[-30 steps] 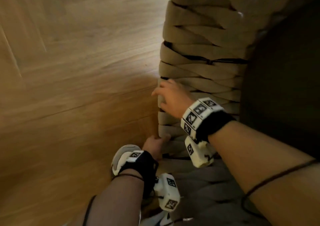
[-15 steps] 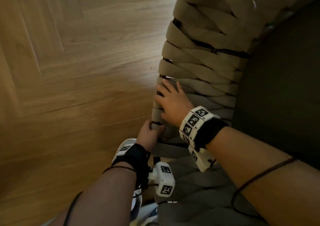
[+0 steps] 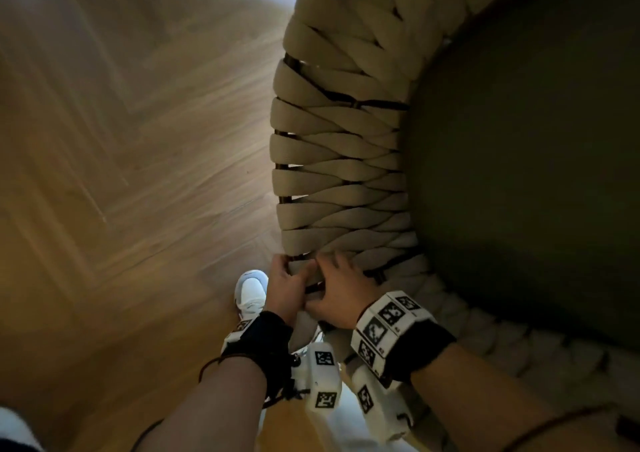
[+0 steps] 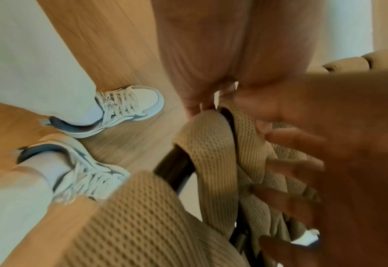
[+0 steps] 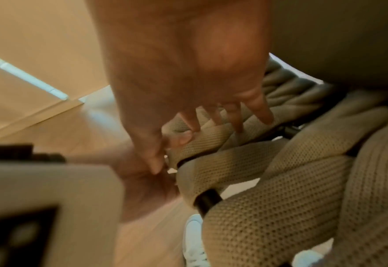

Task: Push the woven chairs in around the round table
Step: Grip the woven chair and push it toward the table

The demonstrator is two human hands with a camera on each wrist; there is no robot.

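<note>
The woven chair [image 3: 339, 160] has a curved back of wide beige bands around a dark seat [image 3: 519, 174]. Both hands sit side by side on the near part of its rim. My left hand [image 3: 285, 288] curls its fingers over the outer edge. My right hand [image 3: 337, 295] lies just right of it, fingers over the bands and thumb underneath. In the right wrist view the right hand [image 5: 177, 72] pinches a beige band [image 5: 211, 144], with the left hand [image 5: 142, 180] beside it. The left wrist view shows the left hand [image 4: 211, 63] on the same rim [image 4: 209, 144]. No round table is in view.
Herringbone wooden floor [image 3: 138, 174] spreads to the left of the chair. My white shoes [image 4: 124, 106] stand on the floor close behind the chair back, one showing beside the left hand [image 3: 251, 292]. A black frame tube [image 5: 207, 200] shows between the bands.
My left hand has come up beside the right one on the rim. The chair back now reaches further up the head view, and the dark seat shows wider.
</note>
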